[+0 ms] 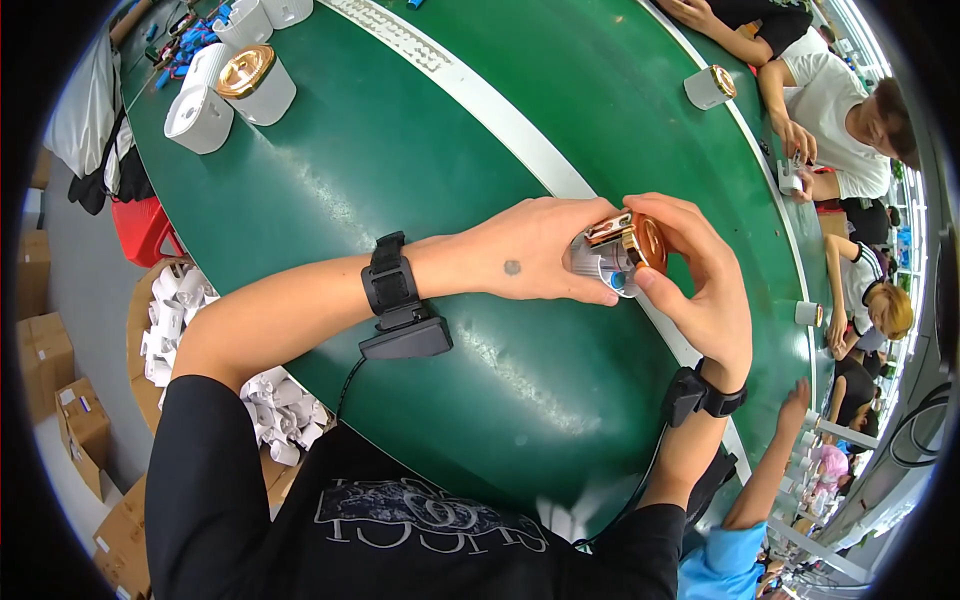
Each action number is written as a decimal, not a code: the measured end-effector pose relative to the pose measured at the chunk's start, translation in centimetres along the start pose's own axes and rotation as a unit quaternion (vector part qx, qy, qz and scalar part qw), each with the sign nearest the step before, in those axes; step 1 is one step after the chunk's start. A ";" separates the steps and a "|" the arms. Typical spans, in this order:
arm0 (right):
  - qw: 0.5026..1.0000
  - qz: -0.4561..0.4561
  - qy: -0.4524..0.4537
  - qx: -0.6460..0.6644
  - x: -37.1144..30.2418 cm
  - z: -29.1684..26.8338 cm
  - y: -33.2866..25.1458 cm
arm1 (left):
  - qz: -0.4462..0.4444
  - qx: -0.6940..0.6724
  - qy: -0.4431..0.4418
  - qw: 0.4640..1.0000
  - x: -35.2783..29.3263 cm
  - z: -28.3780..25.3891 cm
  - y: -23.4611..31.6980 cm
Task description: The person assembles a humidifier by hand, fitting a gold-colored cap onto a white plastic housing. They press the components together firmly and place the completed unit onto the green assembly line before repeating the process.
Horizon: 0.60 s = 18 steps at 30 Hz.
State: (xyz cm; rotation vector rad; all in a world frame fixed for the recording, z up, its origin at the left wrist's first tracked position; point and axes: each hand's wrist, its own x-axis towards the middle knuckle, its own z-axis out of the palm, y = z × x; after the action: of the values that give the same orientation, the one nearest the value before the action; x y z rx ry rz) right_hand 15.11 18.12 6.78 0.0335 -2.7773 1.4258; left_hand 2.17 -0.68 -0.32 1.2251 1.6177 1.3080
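Here, sideways over the tabletop [400, 170], the cup [597, 265] points its lid [651, 238] rightward into the right hand [712, 285], which grasps it, while the left hand [548, 250] grips the cup from the left.

The left hand [548, 250] holds a white cup-shaped part [598, 265] above the green worktop [400, 190]. The right hand [712, 290] has its fingers around a shiny copper-coloured lid [651, 240], just beside this part. Several white cups [198, 122] stand at the upper left.

outlined grey lettering [462, 541] across a black t-shirt [400, 575], round interlocked emblem [437, 512] in its print
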 end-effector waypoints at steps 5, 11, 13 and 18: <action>1.000 0.013 -0.020 0.002 0.0 -0.8 -0.2 | 0.053 0.038 -0.007 0.998 0.0 -0.4 -0.9; 0.999 0.000 -0.031 -0.013 0.0 -1.0 0.1 | 0.015 -0.014 -0.064 0.998 0.3 -1.2 -1.2; 0.999 0.002 -0.032 -0.042 -0.3 -1.5 -0.2 | 0.044 -0.013 -0.045 0.998 0.3 -0.9 -1.4; 0.995 -0.017 -0.034 -0.096 -0.2 -1.2 -0.8 | 0.045 0.007 -0.045 0.998 0.3 -1.1 -1.4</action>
State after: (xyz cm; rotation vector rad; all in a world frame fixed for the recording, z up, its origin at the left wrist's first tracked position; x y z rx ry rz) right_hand 15.39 18.62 8.12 0.1286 -2.9398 1.1671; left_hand 0.73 -0.79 -1.44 1.3597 1.5248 1.2792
